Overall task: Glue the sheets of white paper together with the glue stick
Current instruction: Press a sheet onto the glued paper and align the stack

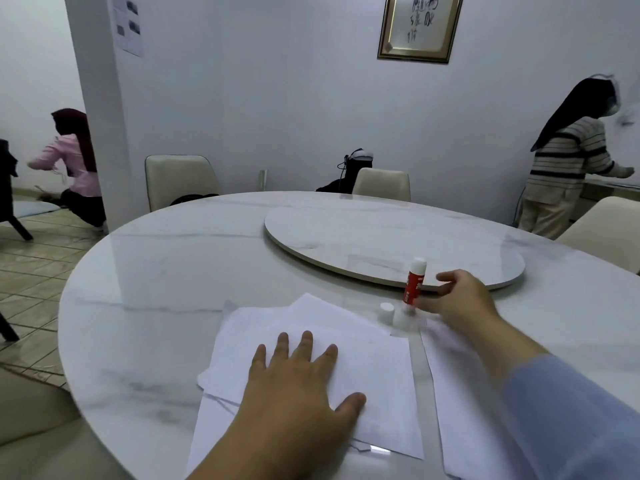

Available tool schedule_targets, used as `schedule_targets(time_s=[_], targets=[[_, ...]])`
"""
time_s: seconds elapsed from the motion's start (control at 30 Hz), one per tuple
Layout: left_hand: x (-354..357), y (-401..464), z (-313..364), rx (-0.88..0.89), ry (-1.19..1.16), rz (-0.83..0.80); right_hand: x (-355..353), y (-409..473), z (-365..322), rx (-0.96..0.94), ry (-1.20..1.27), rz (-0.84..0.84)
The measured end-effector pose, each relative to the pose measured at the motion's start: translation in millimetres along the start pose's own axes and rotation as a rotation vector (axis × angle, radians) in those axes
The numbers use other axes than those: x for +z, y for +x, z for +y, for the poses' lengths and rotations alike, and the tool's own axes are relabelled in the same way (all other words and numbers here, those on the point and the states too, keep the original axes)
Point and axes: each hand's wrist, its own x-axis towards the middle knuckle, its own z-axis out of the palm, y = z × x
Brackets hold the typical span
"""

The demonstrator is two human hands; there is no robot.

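Left hand point(298, 379) lies flat, palm down, fingers spread, on the top sheet of the paper stack point(377, 372) near the table edge. It grips nothing, just presses on the sheet. Several white sheets overlap under it at skewed angles, corners sticking out on the far and left sides.

A separate white sheet point(460, 386) lies to the right of the stack, with a narrow strip of bare table between them. The right forearm, in a light blue sleeve point(568, 410), crosses over it.

Right hand point(460, 296) is out at the glue stick point(414, 281), fingers loosely curled and partly open, motion-blurred. Fingertips are right at the lower part of the stick; cannot tell if they actually have hold of it or only touch it.

The glue stick stands upright, tilted slightly, red body with a white upper end, just beyond the far right corner of the stack and close to the edge of the lazy Susan point(381, 237). A small white cap point(387, 311) stands on the table just left of the stick's base.

Everything sits on a round white marble table point(156, 306).
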Motion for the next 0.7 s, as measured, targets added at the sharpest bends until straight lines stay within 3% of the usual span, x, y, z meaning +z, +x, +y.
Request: schedule_targets(time_s=[0.07,0.2,0.27,0.7], targets=[[1,0,0,0.001,0.004,0.002,-26,-3,2,0.028,-0.087,-0.003],[1,-1,1,0.003,0.006,0.005,-69,-29,7,0.076,-0.658,-0.41],[1,-2,2,0.004,0.008,0.001,-74,-39,14,0.058,-0.832,-0.447],[-1,2,4,-0.019,0.006,0.001,-74,-54,38,-0.127,-0.611,-0.214]])
